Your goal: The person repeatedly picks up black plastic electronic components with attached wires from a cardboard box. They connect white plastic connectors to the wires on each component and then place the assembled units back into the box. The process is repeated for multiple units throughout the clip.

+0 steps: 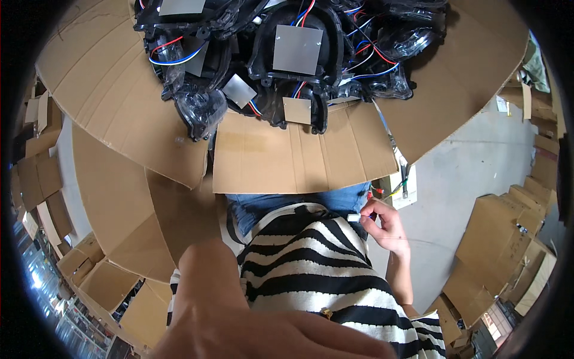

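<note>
1. The right hand (387,228) is pinched, thumb and fingertips clamped on a small white plug (354,218), a blocky, smooth piece.
2. The white plug sits against the blue denim jeans (332,198), beyond the near edge of the cardboard sheet (269,164) and close to its near right corner.
3. The left hand (275,335) is raised close to the camera, its back showing, well apart from the right hand; whether it grips anything cannot be told.
4. The cardboard sheet is matt brown, creased in straight lines, with a cut near edge facing the person's striped knit top (317,263).
5. Toward its far edge lie heaped black plastic housings (262,60), hollow and curved, several with a crinkled, glossy film over them.
6. Flat, dull silver square plates (297,49) are set on some housings, and thin red, blue and white wires (179,60) loop out.
7. At the near right corner, a slim lead (384,122) hangs over toward a pale boxy unit (406,190) beside the jeans.
8. Brown cardboard boxes (487,239) stand on the smooth grey floor (463,170) to the right.
</note>
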A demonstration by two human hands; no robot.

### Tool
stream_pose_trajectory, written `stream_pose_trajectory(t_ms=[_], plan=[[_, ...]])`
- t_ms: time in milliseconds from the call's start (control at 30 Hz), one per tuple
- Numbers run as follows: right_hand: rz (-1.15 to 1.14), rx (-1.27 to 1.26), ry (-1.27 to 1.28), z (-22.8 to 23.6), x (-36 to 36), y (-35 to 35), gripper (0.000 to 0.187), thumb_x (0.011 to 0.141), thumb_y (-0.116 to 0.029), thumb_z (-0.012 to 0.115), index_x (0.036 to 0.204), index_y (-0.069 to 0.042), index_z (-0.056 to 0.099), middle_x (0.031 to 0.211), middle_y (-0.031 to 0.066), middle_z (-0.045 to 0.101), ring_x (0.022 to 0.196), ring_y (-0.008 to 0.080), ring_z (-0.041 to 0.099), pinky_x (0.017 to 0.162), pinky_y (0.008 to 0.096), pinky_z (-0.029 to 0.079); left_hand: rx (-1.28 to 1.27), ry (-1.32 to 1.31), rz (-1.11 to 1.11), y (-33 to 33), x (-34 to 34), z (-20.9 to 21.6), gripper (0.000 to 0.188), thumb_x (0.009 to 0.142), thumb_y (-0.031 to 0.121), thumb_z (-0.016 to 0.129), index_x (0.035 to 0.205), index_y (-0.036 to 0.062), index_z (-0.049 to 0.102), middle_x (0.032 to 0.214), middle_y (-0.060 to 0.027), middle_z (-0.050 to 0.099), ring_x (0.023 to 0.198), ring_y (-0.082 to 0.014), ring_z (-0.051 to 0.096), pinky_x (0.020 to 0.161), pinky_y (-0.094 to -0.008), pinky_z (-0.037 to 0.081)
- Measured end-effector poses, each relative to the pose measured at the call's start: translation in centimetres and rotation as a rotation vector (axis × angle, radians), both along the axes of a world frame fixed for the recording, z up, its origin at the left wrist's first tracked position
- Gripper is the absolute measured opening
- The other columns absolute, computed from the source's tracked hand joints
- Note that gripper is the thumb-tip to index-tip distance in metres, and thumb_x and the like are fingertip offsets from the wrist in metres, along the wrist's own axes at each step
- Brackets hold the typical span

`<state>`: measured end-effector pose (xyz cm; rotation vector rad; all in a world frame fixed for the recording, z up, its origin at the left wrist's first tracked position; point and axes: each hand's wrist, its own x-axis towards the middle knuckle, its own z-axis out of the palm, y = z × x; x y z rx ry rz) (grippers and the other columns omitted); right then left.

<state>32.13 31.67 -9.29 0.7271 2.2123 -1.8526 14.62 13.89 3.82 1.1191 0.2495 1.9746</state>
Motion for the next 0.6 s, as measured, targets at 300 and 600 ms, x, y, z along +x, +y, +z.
stream_pose_trajectory(t_ms=[300, 600], plan=[[0.022, 0.011, 0.025, 0.3, 0.0, 0.0, 0.006, 0.071, 0.0, 0.054, 0.077, 0.001, 0.054, 0.074, 0.0063, 0.052, 0.066, 0.0144, 0.051, 0.058, 0.0238, 0.041, -0.255, 0.131, -0.076, 0.5, -1.7, -2.9, 0.044, 0.074, 0.02, 0.06, 0.109, -0.0033, 0.045, 0.088, -0.018, 0.056, 0.064, -0.0221, 0.056, 0.062, -0.0294, 0.045], [0.011, 0.004, 0.03, -0.1, 0.1, 0.2, 0.006, 0.071, -0.001, 0.055, 0.076, 0.001, 0.054, 0.072, 0.0064, 0.051, 0.064, 0.0149, 0.049, 0.056, 0.0249, 0.04, -1.448, 0.588, 0.669, 6.3, -7.3, -23.6, 0.049, 0.074, 0.02, 0.061, 0.113, -0.0024, 0.043, 0.089, -0.0178, 0.057, 0.062, -0.0213, 0.057, 0.061, -0.0287, 0.045]])
